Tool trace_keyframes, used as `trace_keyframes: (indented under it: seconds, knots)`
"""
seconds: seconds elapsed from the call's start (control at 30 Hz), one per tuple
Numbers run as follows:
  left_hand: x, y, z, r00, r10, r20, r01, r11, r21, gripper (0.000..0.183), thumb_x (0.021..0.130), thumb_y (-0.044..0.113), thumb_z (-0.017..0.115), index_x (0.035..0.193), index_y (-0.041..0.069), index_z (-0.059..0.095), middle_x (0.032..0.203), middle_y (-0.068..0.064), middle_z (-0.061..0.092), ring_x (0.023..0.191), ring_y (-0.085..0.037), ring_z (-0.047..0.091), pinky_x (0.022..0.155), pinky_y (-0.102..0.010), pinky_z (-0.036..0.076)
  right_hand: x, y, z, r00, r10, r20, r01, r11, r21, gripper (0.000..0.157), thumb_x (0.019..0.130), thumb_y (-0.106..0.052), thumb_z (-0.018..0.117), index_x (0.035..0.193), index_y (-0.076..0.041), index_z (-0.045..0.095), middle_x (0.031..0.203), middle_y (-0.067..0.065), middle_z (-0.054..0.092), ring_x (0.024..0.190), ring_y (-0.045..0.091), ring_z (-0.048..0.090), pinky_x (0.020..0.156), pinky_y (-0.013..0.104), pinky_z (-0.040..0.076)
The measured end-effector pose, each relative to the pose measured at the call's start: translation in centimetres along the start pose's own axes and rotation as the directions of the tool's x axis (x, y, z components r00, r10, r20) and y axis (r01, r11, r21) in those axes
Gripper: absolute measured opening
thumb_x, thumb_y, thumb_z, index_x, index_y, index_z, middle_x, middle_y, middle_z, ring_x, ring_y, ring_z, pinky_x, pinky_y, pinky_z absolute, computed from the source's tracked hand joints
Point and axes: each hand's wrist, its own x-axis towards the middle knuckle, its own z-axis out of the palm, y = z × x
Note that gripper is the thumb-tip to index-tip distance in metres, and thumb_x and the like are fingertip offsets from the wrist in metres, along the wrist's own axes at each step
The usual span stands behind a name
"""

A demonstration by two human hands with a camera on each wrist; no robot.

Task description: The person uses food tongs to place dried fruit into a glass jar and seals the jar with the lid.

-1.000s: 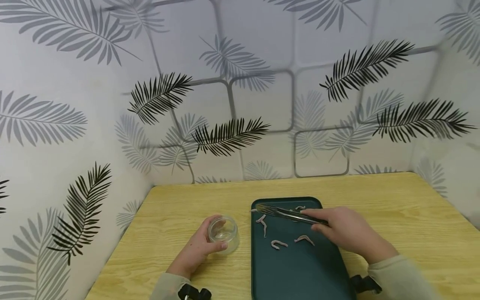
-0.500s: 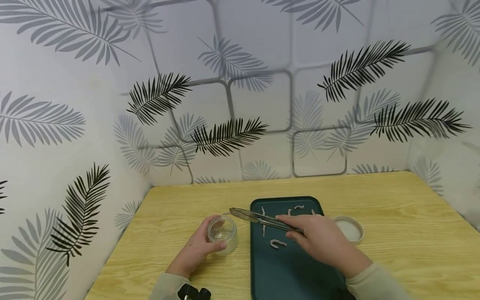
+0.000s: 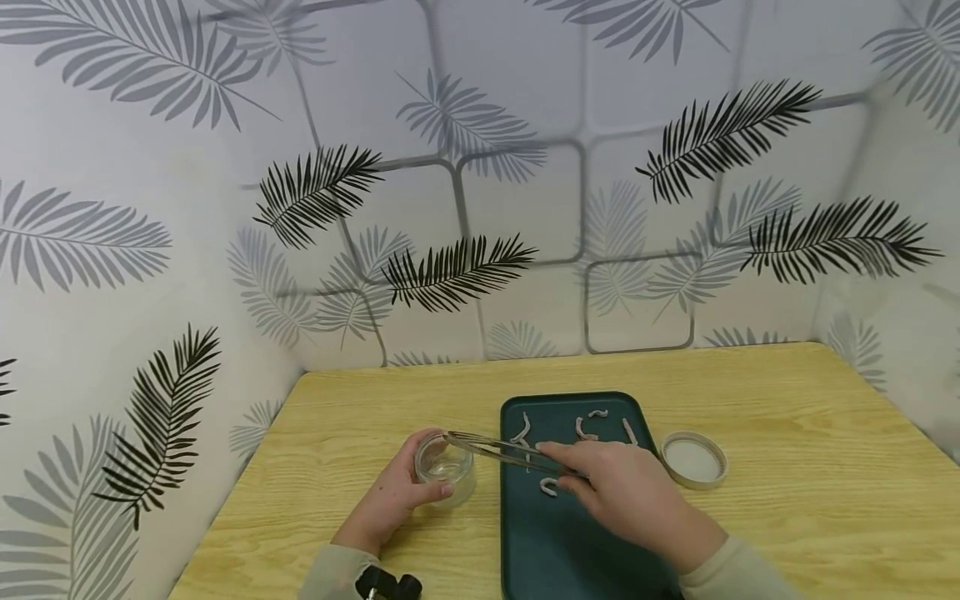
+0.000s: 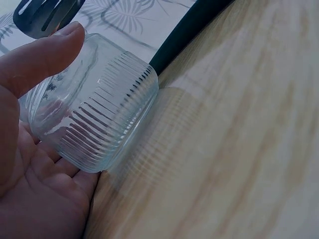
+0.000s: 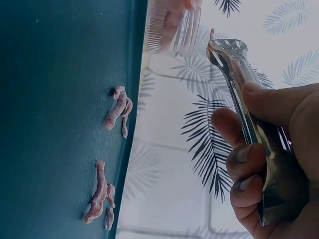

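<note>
My left hand (image 3: 390, 498) holds a clear ribbed glass jar (image 4: 107, 99) with no lid on it, thumb by the rim and fingers behind. The jar stands on the table left of a dark green tray (image 3: 558, 542). My right hand (image 3: 626, 492) grips metal tongs (image 5: 239, 94), whose slotted tips overlap the jar's mouth in the head view. From those tips pokes a small thin pinkish piece (image 5: 212, 34). Several wrinkled, worm-like greyish-pink strips (image 5: 115, 112) lie on the tray, some partly hidden behind the tongs and right hand.
A round lid (image 3: 693, 460) with a pale inside lies right of the tray on the wood-grain table (image 3: 810, 433). A leaf-patterned wall (image 3: 525, 208) rises behind the table's back edge. My right forearm crosses the tray's right side.
The tongs have swung left from the tray's far left corner to above the jar, carrying a small strip. My right hand moved left, uncovering the lid. The left hand and jar stayed put.
</note>
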Motion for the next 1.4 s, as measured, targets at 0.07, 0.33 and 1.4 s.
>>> trace_keyframes:
  seconds: [0.07,0.33,1.4]
  knots:
    - [0.0,0.0,0.0,1.000,-0.005,0.002,0.005,1.000,-0.006,0.080,0.088,0.019,0.081,0.153,0.018,0.036,0.155,-0.012,0.040,0.137,-0.032,0.043,0.097,-0.035,0.045,0.0,-0.1,0.0,1.000,-0.002,0.011,0.002,1.000,-0.005,0.048,0.087,-0.027,0.080,0.134,-0.027,0.068,0.090,-0.018,0.068,0.073,-0.002,0.061,0.062,0.029,0.051]
    - [0.0,-0.1,-0.1,1.000,0.012,0.002,-0.012,1.000,0.006,0.080,0.088,0.017,0.081,0.154,0.015,0.036,0.155,-0.014,0.041,0.139,-0.033,0.041,0.099,-0.034,0.043,0.1,0.5,-0.3,0.999,0.030,0.027,-0.031,0.999,0.017,0.053,0.087,-0.027,0.081,0.138,-0.027,0.065,0.089,-0.019,0.067,0.062,-0.005,0.047,0.051,0.023,0.038]
    - [-0.1,-0.1,0.0,1.000,0.004,0.015,-0.004,1.000,-0.005,0.080,0.090,0.019,0.079,0.155,0.014,0.033,0.157,-0.016,0.037,0.143,-0.035,0.037,0.101,-0.037,0.043,-0.3,4.4,-1.0,0.901,0.309,0.305,-0.307,0.950,-0.055,0.051,0.092,-0.027,0.076,0.141,-0.025,0.063,0.062,-0.012,0.049,0.054,0.011,0.045,0.050,0.030,0.037]
